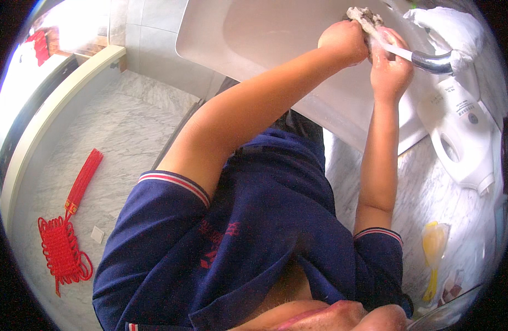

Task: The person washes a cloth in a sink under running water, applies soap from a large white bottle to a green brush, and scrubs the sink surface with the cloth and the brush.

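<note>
At the top of the head view, my left hand [345, 43] is closed around one side of a crumpled, wet, grey-beige cloth [364, 20]. Close beside it, my right hand [389, 72] grips the other side. A white stream of water [398, 51] runs from a curved chrome faucet spout [432, 63] onto my right hand and the cloth. Both hands are over a white sink basin [274, 31]. My fingers hide part of the cloth, and a darker portion shows between the hands.
A white fabric-like bundle [465, 31] covers the faucet's upper part. Right of the basin lies a white plastic bottle with a handle [461, 128]. A yellow-handled item [434, 248] is lower right. A red knotted tassel ornament [63, 250] hangs at left.
</note>
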Tool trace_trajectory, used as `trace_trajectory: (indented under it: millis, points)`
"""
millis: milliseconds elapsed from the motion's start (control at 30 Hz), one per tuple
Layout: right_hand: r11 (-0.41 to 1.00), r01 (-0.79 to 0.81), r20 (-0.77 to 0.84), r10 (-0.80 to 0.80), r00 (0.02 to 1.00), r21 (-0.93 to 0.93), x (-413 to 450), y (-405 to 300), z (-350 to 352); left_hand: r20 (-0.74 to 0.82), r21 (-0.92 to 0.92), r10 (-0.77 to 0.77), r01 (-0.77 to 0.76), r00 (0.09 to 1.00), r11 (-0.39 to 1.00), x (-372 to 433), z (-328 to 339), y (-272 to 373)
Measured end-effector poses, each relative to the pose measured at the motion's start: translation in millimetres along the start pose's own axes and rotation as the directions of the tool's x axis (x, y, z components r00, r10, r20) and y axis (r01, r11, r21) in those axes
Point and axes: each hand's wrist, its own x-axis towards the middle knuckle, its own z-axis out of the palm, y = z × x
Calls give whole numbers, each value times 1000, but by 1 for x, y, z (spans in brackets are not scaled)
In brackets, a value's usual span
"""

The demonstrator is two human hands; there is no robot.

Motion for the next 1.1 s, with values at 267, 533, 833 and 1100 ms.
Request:
trace_trajectory:
  millis: [267, 533, 833, 1100]
  points:
    - [997, -80, 6, 80, 997, 1, -10, -2, 5, 45, -239, 44, -32, 998, 970, 20, 4, -16]
    - [923, 195, 126, -248, 960, 333, 1, -9, 13, 126, -796, 408, 338, 904, -503, 10, -14, -16]
    - [278, -504, 246, 624, 742, 817, -13, 18, 31, 220, -954, 87, 233, 972, -186, 11, -14, 1]
    - [797, -566, -61, 589, 806, 212, -9, 26, 11, 118, -979, -342, 53, 932, -195, 13, -15, -18]
